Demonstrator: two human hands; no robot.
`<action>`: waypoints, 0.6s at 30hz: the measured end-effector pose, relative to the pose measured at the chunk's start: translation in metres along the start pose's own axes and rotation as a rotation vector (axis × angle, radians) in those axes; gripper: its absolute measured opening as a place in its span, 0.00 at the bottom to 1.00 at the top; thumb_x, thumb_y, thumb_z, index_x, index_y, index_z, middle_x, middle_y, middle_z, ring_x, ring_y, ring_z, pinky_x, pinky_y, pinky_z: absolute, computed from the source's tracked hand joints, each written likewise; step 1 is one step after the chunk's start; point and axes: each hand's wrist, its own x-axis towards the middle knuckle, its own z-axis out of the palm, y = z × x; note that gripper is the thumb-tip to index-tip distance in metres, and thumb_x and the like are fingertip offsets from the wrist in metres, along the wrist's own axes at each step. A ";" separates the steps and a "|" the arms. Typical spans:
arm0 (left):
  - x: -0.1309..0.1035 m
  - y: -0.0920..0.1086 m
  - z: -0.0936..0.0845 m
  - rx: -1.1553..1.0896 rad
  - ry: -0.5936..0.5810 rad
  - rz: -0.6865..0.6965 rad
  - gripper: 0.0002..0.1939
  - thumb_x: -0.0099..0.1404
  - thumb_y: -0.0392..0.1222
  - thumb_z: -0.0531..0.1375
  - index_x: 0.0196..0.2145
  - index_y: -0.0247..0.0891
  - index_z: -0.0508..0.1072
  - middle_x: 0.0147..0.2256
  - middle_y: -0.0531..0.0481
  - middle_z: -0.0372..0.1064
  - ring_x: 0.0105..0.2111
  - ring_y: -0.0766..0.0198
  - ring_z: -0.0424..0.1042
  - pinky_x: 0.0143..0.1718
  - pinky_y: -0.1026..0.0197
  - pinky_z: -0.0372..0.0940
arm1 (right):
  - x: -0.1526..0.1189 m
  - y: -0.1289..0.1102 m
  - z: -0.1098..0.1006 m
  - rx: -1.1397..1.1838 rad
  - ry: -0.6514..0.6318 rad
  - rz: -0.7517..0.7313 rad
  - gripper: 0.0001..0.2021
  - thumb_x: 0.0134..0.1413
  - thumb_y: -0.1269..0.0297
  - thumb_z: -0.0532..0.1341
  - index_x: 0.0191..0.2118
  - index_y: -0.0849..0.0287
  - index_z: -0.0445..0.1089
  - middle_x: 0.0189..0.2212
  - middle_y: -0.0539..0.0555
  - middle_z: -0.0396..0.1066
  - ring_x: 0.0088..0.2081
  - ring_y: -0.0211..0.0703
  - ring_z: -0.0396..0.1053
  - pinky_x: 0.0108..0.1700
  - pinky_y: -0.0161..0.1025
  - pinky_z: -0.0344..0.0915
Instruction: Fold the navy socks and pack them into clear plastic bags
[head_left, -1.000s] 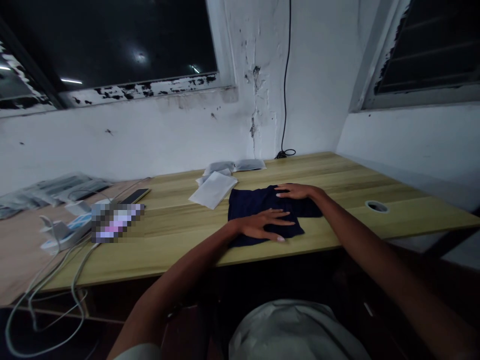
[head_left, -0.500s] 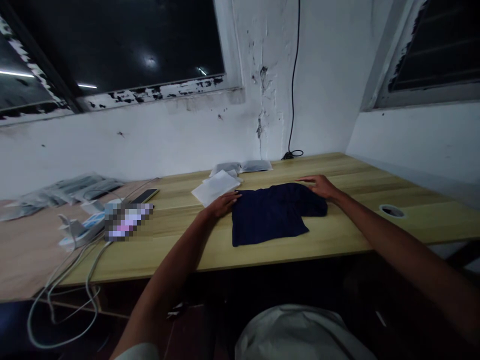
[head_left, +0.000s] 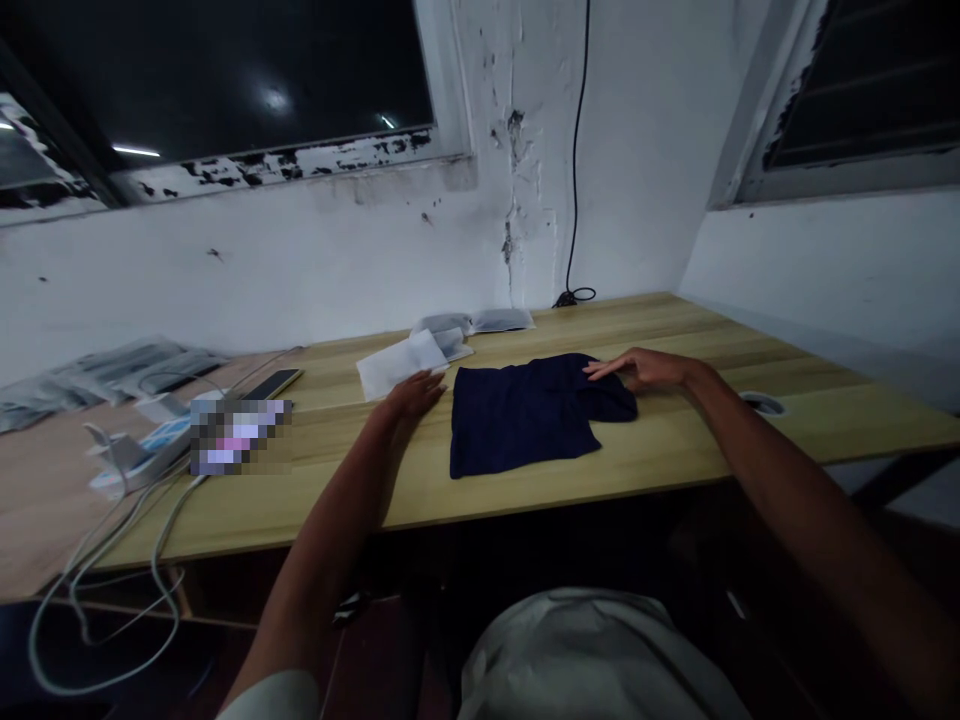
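A dark navy folded cloth garment lies flat on the wooden table, with a narrower part bent round at its right end. My right hand is over that end, fingers stretched out and fingertips on or just above the fabric. To the left of the garment, my left hand lies low with its fingers flat, apart from the cloth. Its fingertips are at the near edge of a white flat packet; whether they press on it I cannot tell.
More pale packets lie by the wall. At the left are a power strip with plugs and looping white cables, a phone, a blurred-out item and a row of grey bags. A round cable hole is at the right.
My left hand has moved left, off the garment's edge, and the white packet has shifted and turned slightly. My right hand's fingers have come down over the cloth. The camera view has shifted slightly.
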 end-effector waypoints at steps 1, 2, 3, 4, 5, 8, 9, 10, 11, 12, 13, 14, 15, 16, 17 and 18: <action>-0.002 0.000 -0.003 0.025 -0.016 -0.039 0.21 0.68 0.51 0.53 0.55 0.42 0.71 0.59 0.43 0.66 0.62 0.53 0.61 0.61 0.54 0.55 | 0.000 0.000 0.001 0.008 -0.048 -0.003 0.27 0.41 0.73 0.63 0.51 0.51 0.76 0.59 0.51 0.67 0.63 0.54 0.61 0.62 0.52 0.59; -0.004 0.002 -0.007 0.052 -0.033 -0.100 0.21 0.68 0.52 0.53 0.54 0.42 0.71 0.58 0.41 0.67 0.60 0.51 0.63 0.60 0.52 0.57 | 0.001 0.001 0.002 0.015 -0.097 -0.012 0.27 0.42 0.72 0.63 0.52 0.50 0.75 0.60 0.51 0.67 0.63 0.54 0.61 0.62 0.52 0.59; -0.008 0.005 -0.011 0.077 -0.052 -0.174 0.22 0.68 0.54 0.53 0.54 0.42 0.71 0.56 0.40 0.69 0.58 0.48 0.66 0.57 0.49 0.59 | 0.002 0.002 0.003 0.017 -0.129 -0.016 0.27 0.43 0.72 0.63 0.53 0.50 0.74 0.60 0.51 0.66 0.63 0.53 0.61 0.62 0.51 0.59; -0.011 0.008 -0.014 0.098 -0.073 -0.251 0.22 0.68 0.55 0.53 0.53 0.42 0.71 0.54 0.37 0.70 0.55 0.45 0.68 0.55 0.46 0.61 | 0.003 0.004 0.004 0.012 -0.123 -0.009 0.27 0.43 0.71 0.63 0.53 0.50 0.74 0.60 0.50 0.66 0.63 0.53 0.61 0.62 0.50 0.59; -0.015 0.012 -0.017 0.113 -0.091 -0.325 0.23 0.68 0.57 0.53 0.52 0.40 0.72 0.52 0.34 0.71 0.53 0.42 0.70 0.52 0.44 0.63 | 0.005 0.006 0.005 0.007 -0.108 0.000 0.27 0.44 0.71 0.64 0.53 0.50 0.74 0.60 0.50 0.66 0.62 0.52 0.62 0.62 0.49 0.60; -0.023 0.025 -0.023 0.129 -0.075 -0.445 0.25 0.65 0.58 0.56 0.49 0.35 0.74 0.48 0.28 0.72 0.49 0.36 0.71 0.49 0.39 0.64 | 0.009 0.010 0.009 0.028 -0.087 -0.004 0.28 0.44 0.69 0.66 0.55 0.48 0.72 0.61 0.49 0.65 0.63 0.51 0.61 0.63 0.48 0.58; -0.025 0.028 -0.024 0.127 -0.038 -0.430 0.25 0.64 0.55 0.59 0.50 0.34 0.73 0.50 0.28 0.71 0.51 0.35 0.70 0.50 0.39 0.63 | 0.011 0.011 0.010 0.041 -0.088 -0.005 0.28 0.44 0.68 0.67 0.55 0.47 0.72 0.61 0.48 0.64 0.64 0.51 0.60 0.64 0.49 0.57; -0.027 0.031 -0.027 0.113 -0.002 -0.367 0.24 0.63 0.52 0.61 0.53 0.35 0.72 0.53 0.29 0.69 0.54 0.36 0.68 0.52 0.39 0.62 | 0.012 0.012 0.012 0.054 -0.088 -0.004 0.29 0.44 0.67 0.67 0.56 0.47 0.72 0.62 0.48 0.63 0.64 0.52 0.59 0.65 0.49 0.56; -0.028 0.033 -0.029 0.078 0.020 -0.244 0.26 0.61 0.47 0.63 0.56 0.38 0.70 0.57 0.32 0.65 0.58 0.38 0.64 0.55 0.39 0.60 | 0.014 0.013 0.013 0.063 -0.083 -0.004 0.28 0.44 0.66 0.67 0.56 0.47 0.72 0.62 0.48 0.63 0.64 0.52 0.58 0.65 0.49 0.55; -0.028 0.034 -0.032 0.020 0.019 -0.071 0.29 0.60 0.41 0.63 0.59 0.41 0.68 0.61 0.36 0.62 0.61 0.41 0.61 0.59 0.41 0.58 | 0.015 0.015 0.015 0.071 -0.075 -0.008 0.28 0.45 0.65 0.67 0.56 0.47 0.72 0.62 0.47 0.63 0.65 0.53 0.58 0.66 0.50 0.54; -0.029 0.036 -0.035 -0.057 -0.010 0.122 0.32 0.58 0.37 0.63 0.61 0.44 0.66 0.64 0.40 0.58 0.63 0.45 0.58 0.61 0.44 0.56 | 0.017 0.016 0.016 0.081 -0.067 -0.020 0.28 0.45 0.64 0.68 0.56 0.47 0.72 0.62 0.48 0.63 0.65 0.53 0.57 0.66 0.50 0.52; -0.029 0.038 -0.037 -0.139 -0.066 0.311 0.35 0.56 0.33 0.62 0.62 0.47 0.64 0.65 0.45 0.56 0.65 0.49 0.56 0.63 0.47 0.55 | 0.018 0.017 0.018 0.094 -0.063 -0.041 0.28 0.45 0.63 0.67 0.56 0.47 0.72 0.62 0.48 0.63 0.65 0.53 0.57 0.67 0.50 0.51; -0.029 0.040 -0.038 -0.213 -0.134 0.465 0.36 0.55 0.30 0.61 0.61 0.49 0.65 0.66 0.48 0.55 0.65 0.52 0.55 0.64 0.48 0.54 | 0.019 0.018 0.019 0.109 -0.059 -0.064 0.28 0.46 0.63 0.67 0.56 0.48 0.71 0.62 0.48 0.62 0.65 0.54 0.57 0.68 0.49 0.50; -0.029 0.042 -0.039 -0.264 -0.197 0.573 0.36 0.54 0.28 0.59 0.60 0.50 0.67 0.66 0.51 0.55 0.65 0.53 0.56 0.64 0.49 0.54 | 0.020 0.020 0.019 0.123 -0.057 -0.084 0.28 0.46 0.63 0.67 0.57 0.48 0.71 0.62 0.48 0.62 0.65 0.54 0.57 0.68 0.49 0.48; -0.028 0.044 -0.038 -0.289 -0.244 0.634 0.36 0.53 0.27 0.58 0.58 0.50 0.69 0.66 0.52 0.56 0.65 0.53 0.56 0.64 0.49 0.54 | 0.021 0.020 0.020 0.135 -0.055 -0.096 0.29 0.46 0.63 0.67 0.57 0.48 0.71 0.62 0.47 0.62 0.65 0.54 0.57 0.68 0.48 0.48; -0.028 0.047 -0.036 -0.295 -0.270 0.658 0.35 0.52 0.26 0.57 0.56 0.50 0.72 0.65 0.52 0.56 0.64 0.53 0.57 0.64 0.48 0.54 | 0.021 0.021 0.021 0.145 -0.053 -0.102 0.29 0.45 0.63 0.68 0.57 0.48 0.71 0.62 0.47 0.62 0.65 0.54 0.57 0.68 0.48 0.47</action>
